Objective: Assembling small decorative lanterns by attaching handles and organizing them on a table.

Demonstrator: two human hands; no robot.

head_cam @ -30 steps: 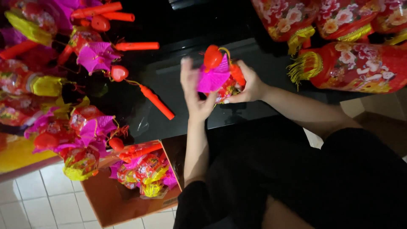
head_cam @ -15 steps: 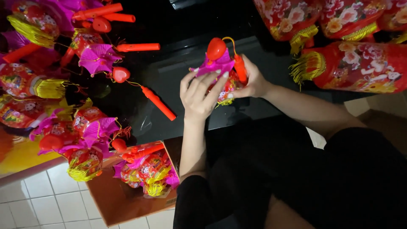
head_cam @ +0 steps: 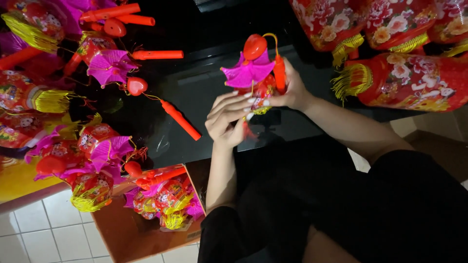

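Note:
A small toy lantern with a magenta paper top, a red heart-shaped piece, a yellow cord and an orange-red stick is held above the black glossy table. My right hand grips it from the right, fingers around the stick and body. Just below and to the left, my left hand has its fingertips on the lantern's lower red and yellow body. The lantern's bottom part is hidden behind my fingers.
Several similar small lanterns are heaped at the left, one lying loose with its stick on the table. A cardboard box at lower left holds more. Large red floral lanterns with yellow tassels lie at upper right. White tiled floor shows below.
My left hand has slid down from the magenta top to the lantern's lower body. The magenta top now shows fully, and the lantern sits slightly higher in my right hand.

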